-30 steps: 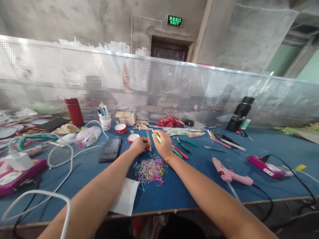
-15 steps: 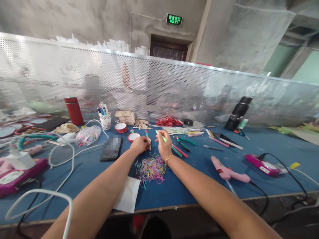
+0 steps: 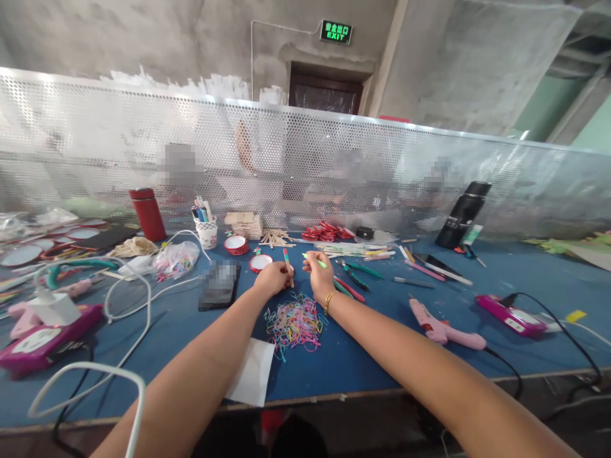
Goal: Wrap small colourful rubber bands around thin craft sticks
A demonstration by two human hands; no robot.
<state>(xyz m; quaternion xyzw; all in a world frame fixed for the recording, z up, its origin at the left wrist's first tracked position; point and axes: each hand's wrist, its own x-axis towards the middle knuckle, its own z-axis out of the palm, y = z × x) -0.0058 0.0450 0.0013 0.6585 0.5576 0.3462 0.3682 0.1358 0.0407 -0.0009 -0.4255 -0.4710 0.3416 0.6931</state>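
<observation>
My left hand (image 3: pixel 275 278) is closed on a flat wooden stick (image 3: pixel 287 259), held upright, its top end coloured red and green. Close by on the right, my right hand (image 3: pixel 319 272) grips a light green marker (image 3: pixel 321 263) with its tip pointing left toward the stick. Tip and stick appear a little apart. Below both hands lies a tangled pile of colourful strings (image 3: pixel 296 323). A red-rimmed round piece (image 3: pixel 261 263) sits just behind my left hand. Red and green pens (image 3: pixel 352 289) lie beside my right wrist.
A phone (image 3: pixel 219 285) and white paper (image 3: pixel 252 375) lie left. Behind stand a pen cup (image 3: pixel 207 234), wooden sticks (image 3: pixel 277 238) and red pieces (image 3: pixel 327 230). Pliers (image 3: pixel 353 273), a pink glue gun (image 3: pixel 442 327) and a black bottle (image 3: pixel 463 216) are right. White cable (image 3: pixel 143 305) loops left.
The whole view has shifted slightly, so things sit a bit further right. Over the stick, the marker has turned flatter in my right hand; my left hand still holds the stick.
</observation>
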